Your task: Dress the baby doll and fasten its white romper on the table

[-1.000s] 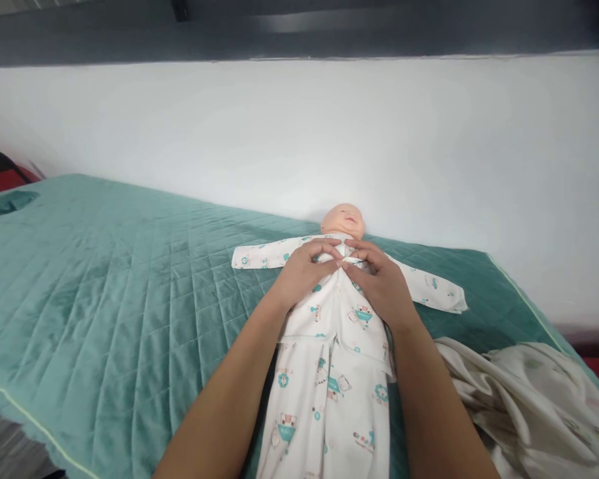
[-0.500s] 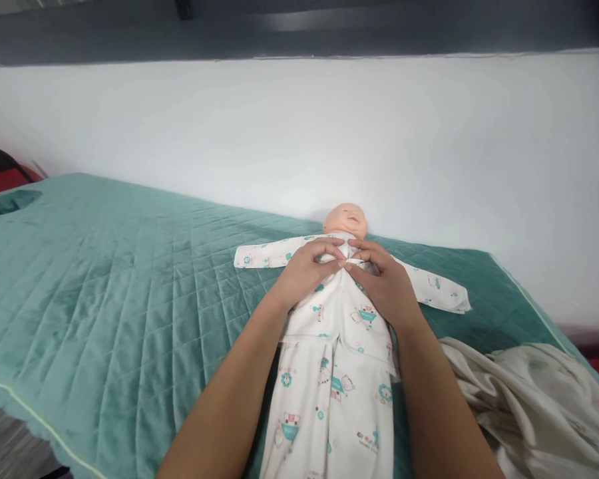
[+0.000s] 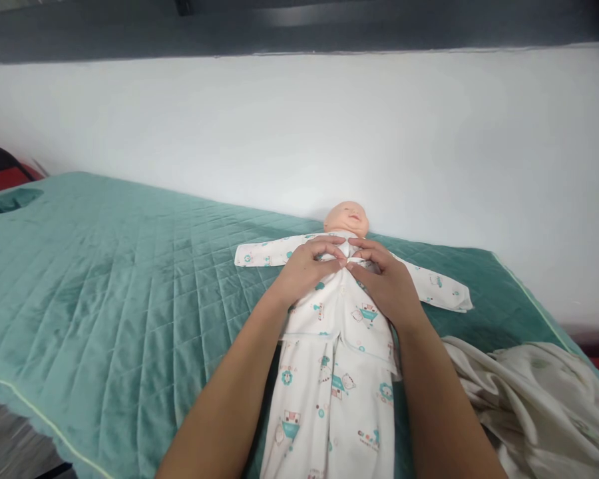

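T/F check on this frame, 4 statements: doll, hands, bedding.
1. Both hands meet at the top of the doll's shirt front. True: left hand and right hand pinch the printed shirt below the neck.
2. The doll lies face down. False: its face is up.
3. A crumpled cream cloth lies beside the right forearm. True.
4. The quilted cover is red. False: it is teal green.

White wall point(image 3: 299, 133), dark band above, teal quilted table point(image 3: 104, 279), even light
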A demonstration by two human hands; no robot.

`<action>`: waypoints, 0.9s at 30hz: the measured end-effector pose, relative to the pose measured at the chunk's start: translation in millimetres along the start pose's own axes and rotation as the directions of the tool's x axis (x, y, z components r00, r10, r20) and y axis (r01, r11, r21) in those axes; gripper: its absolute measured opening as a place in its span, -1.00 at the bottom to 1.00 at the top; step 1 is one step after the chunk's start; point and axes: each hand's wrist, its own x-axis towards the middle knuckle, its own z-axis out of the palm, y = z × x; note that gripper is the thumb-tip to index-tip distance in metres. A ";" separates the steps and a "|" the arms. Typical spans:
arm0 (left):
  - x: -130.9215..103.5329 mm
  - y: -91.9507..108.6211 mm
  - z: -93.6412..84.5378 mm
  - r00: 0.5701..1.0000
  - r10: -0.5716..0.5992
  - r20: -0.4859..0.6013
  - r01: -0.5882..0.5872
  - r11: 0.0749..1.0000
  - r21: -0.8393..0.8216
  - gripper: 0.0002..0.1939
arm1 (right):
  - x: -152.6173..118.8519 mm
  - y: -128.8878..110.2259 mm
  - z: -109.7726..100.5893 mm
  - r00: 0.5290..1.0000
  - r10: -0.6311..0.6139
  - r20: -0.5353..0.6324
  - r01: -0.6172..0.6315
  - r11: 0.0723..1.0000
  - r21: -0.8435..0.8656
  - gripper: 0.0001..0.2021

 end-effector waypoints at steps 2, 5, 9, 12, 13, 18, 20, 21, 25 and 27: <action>-0.7 0.1 0.6 1.000 0.025 0.005 -0.025 1.000 0.012 -0.93 | -0.4 -0.6 -0.4 1.000 -0.010 0.010 0.010 1.000 0.008 -0.90; -0.9 -0.8 2.2 0.997 0.073 0.002 -0.073 0.997 0.028 -0.89 | -0.9 -1.4 -1.0 0.999 -0.025 0.030 0.024 0.999 0.023 -0.91; 0.7 -4.9 6.3 0.993 0.110 -0.037 -0.108 0.992 0.065 -0.89 | -1.3 -1.4 -1.9 0.997 -0.057 0.052 0.053 0.996 0.073 -0.92; 2.3 -7.8 9.5 0.985 0.148 -0.087 -0.134 0.980 0.150 -0.87 | -1.5 -2.6 -3.2 0.995 -0.073 0.072 0.064 0.991 0.119 -0.93; 2.5 -8.0 9.8 0.982 0.166 -0.089 -0.149 0.974 0.171 -0.85 | -1.7 -3.2 -3.9 0.995 -0.070 0.077 0.058 0.988 0.146 -0.93; -0.8 -0.2 0.4 0.974 0.214 0.079 -0.227 0.942 0.248 -0.79 | -3.4 -5.9 -9.6 0.999 0.044 0.012 -0.045 0.925 0.377 -0.95; -3.5 4.5 -8.0 0.957 0.182 0.227 -0.248 0.917 0.311 -0.76 | -3.9 -6.9 -12.5 0.994 0.098 -0.047 -0.066 0.886 0.458 -0.94; -4.7 6.4 -12.6 0.941 0.162 0.297 -0.262 0.905 0.335 -0.76 | -4.0 -7.5 -13.9 0.991 0.114 -0.076 -0.064 0.873 0.484 -0.92; -6.0 8.2 -27.8 0.877 0.144 0.459 -0.312 0.897 0.314 -0.76 | -4.7 -11.3 -19.1 0.991 0.101 -0.090 -0.051 0.897 0.440 -0.93; -5.3 6.3 -32.1 0.863 0.161 0.478 -0.314 0.913 0.260 -0.78 | -5.3 -15.2 -21.1 0.999 0.041 0.011 -0.043 0.952 0.303 -0.95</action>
